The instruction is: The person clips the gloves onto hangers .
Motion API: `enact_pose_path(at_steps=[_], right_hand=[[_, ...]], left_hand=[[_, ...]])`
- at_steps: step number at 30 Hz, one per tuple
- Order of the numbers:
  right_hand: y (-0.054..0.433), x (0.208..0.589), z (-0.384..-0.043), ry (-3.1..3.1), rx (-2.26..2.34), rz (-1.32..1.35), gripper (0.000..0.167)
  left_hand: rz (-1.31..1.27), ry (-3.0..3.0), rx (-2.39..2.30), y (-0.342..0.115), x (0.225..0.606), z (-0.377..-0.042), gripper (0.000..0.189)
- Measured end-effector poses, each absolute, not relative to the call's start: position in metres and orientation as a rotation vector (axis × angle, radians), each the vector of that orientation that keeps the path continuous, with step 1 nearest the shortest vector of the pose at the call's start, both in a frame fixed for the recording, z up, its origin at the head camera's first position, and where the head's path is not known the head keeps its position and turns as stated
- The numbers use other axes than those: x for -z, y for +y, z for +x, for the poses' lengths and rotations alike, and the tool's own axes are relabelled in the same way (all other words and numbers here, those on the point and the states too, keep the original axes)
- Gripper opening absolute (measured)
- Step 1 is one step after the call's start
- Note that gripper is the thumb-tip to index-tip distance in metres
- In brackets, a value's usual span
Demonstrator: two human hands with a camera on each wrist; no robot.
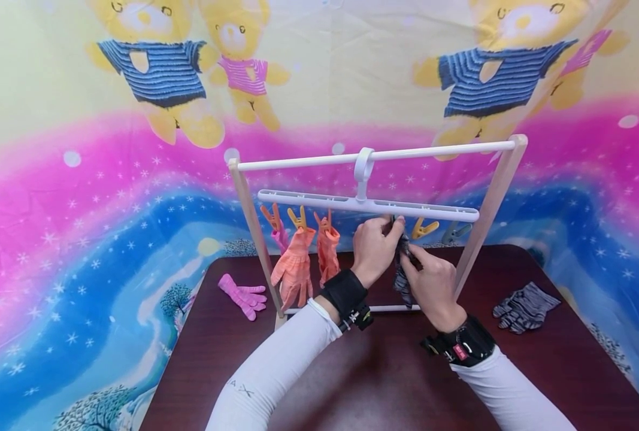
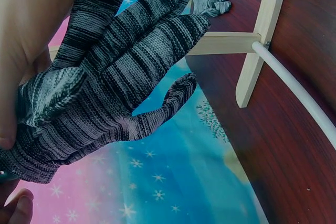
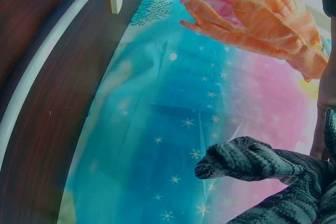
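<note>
A black-and-grey striped knit glove hangs fingers down below the right half of the white hanger. Up at its cuff, close under the hanger bar, my left hand pinches it between thumb and fingers. Lower and to the right, my right hand grips the same glove by its side. Any clip at the cuff is mostly hidden behind my fingers. Left of my hands, two orange gloves and a pink glove hang from orange and yellow clothespins.
The hanger hooks over the white rod of a wooden-legged rack. A yellow clothespin and a grey-green clothespin hang at its right end. On the dark table lie a pink glove, left, and another striped glove, right.
</note>
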State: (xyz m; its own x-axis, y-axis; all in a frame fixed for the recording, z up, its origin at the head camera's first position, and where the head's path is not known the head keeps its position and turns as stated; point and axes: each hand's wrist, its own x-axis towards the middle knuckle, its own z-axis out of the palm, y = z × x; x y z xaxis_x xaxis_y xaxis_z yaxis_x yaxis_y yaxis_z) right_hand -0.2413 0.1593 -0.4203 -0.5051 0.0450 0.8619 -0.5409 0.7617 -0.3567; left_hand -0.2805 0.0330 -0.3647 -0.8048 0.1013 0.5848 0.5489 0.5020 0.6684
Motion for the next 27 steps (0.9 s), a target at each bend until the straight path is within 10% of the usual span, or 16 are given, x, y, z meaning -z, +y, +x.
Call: enact_pose_path(at_steps=[27], right_hand=[[0.1612, 0.4209, -0.245, -1.998, -0.733, 0.368, 0.007]], left_hand=[[-0.554, -2.28, 1.338, 0.0334, 0.3624, -0.2789, 0.025]])
